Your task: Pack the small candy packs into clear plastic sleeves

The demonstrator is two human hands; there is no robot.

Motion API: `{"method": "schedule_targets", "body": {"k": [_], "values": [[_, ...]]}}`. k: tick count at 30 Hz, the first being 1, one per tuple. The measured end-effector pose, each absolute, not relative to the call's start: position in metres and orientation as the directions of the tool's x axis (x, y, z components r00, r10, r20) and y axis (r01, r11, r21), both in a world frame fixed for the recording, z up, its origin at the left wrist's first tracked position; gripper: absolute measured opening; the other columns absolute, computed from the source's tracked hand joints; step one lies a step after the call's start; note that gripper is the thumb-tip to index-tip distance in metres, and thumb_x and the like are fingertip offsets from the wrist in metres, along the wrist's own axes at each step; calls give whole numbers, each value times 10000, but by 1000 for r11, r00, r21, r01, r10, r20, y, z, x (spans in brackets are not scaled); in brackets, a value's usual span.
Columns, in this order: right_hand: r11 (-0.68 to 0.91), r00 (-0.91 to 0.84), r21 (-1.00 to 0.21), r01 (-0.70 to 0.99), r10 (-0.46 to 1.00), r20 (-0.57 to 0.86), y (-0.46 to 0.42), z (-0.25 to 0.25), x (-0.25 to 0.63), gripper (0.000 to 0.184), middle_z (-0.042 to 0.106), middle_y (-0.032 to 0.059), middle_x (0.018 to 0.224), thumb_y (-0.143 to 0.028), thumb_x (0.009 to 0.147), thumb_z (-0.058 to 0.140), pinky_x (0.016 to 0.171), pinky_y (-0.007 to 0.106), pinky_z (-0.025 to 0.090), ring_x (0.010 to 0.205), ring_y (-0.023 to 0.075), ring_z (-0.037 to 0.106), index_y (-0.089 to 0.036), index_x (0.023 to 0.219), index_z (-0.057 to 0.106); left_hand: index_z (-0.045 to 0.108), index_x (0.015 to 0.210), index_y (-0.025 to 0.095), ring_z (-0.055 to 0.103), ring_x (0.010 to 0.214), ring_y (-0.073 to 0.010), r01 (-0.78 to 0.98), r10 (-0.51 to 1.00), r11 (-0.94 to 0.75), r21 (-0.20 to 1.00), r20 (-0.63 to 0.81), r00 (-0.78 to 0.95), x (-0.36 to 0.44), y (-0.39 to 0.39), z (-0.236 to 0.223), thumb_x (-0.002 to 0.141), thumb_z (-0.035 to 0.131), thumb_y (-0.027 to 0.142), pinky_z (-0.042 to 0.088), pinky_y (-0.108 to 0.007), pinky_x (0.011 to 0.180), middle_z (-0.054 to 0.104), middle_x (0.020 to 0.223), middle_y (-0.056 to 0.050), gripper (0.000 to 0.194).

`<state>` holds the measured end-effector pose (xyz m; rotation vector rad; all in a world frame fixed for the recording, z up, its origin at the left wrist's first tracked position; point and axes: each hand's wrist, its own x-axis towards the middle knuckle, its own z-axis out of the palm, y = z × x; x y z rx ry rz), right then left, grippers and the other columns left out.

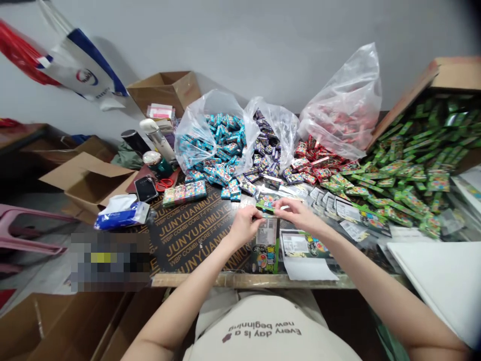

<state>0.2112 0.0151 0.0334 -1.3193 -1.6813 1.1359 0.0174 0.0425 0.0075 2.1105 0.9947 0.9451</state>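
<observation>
At the front of the table a black and green printed box (265, 258) lies between my forearms, with a pale label panel on it. My left hand (244, 226) is closed in a pinch at the left of the box's far end. From the other side, my right hand (295, 212) pinches the green edge there, its thumb and forefinger close together. Just beyond my fingertips shows a small green packet or flap (265, 201); I cannot tell which. Beside the box, a flat printed carton (306, 244) lies under a white paper (310, 269).
Heaps of blue packets (221, 170), purple packets (263, 163), red packets (319, 168) and green packets (398, 175) spill across the back. At left are a row of packets (185, 193), a phone (146, 188), red scissors (164, 184), tissues (122, 211) and a cardboard box (92, 183).
</observation>
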Motion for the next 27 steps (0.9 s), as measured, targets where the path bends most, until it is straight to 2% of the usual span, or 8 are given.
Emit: {"method": "schedule_targets", "body": {"k": [7,10,12,16,18,21,24,27], "values": [[100,-351,-880,464,933,-78,39,29,191,184,509,-21,640,-329,743,537,587,229,353,608,104,438,-160,675,511,614,648,145,540,590,-119,394,842,-489,778,303,447,15,40,12,651,535,51,384,-228,565,621,663,-10,123],[88,-337,-875,476,937,-89,41,26,193,176,488,-30,607,-316,726,542,544,219,328,571,94,410,-160,653,507,585,606,147,541,601,-125,405,853,-492,771,333,402,18,38,7,686,588,152,392,-238,594,603,625,-6,80],[73,-331,-880,470,939,-99,42,22,193,174,481,-33,593,-311,716,546,518,212,312,551,88,402,-160,641,505,557,586,149,536,605,-127,427,863,-489,760,352,362,21,37,3,673,644,217,388,-239,595,586,611,-1,140],[59,-295,-888,456,951,-89,42,10,190,173,485,-36,560,-301,682,585,480,201,301,518,82,415,-163,625,498,545,629,154,506,609,-121,485,861,-504,715,370,350,27,32,-3,678,668,223,371,-230,583,541,621,14,149],[38,-241,-903,427,968,-73,42,5,187,164,482,-53,535,-296,667,605,463,196,303,492,82,423,-171,700,505,589,742,162,506,658,-129,500,835,-545,673,385,393,28,29,-3,727,630,221,381,-234,612,536,682,3,73],[15,-129,-918,397,991,-40,42,1,196,237,526,-57,554,-312,725,556,482,204,349,493,97,471,-189,919,500,634,915,202,497,706,-141,540,791,-608,582,393,468,23,28,-1,809,532,223,390,-244,640,515,745,-21,149],[45,33,-804,593,996,80,39,-2,232,231,617,8,731,-325,800,466,598,249,410,641,132,552,-192,975,535,654,938,207,495,701,-149,616,814,-579,535,345,466,5,34,1,844,472,273,406,-258,654,500,754,-34,216],[-22,139,-558,830,976,167,24,-16,283,188,629,54,781,-309,795,486,693,297,394,742,175,551,-176,789,617,640,972,199,519,786,-188,726,861,-508,464,273,428,-23,46,-2,844,452,369,425,-308,732,533,839,-63,284]]}}
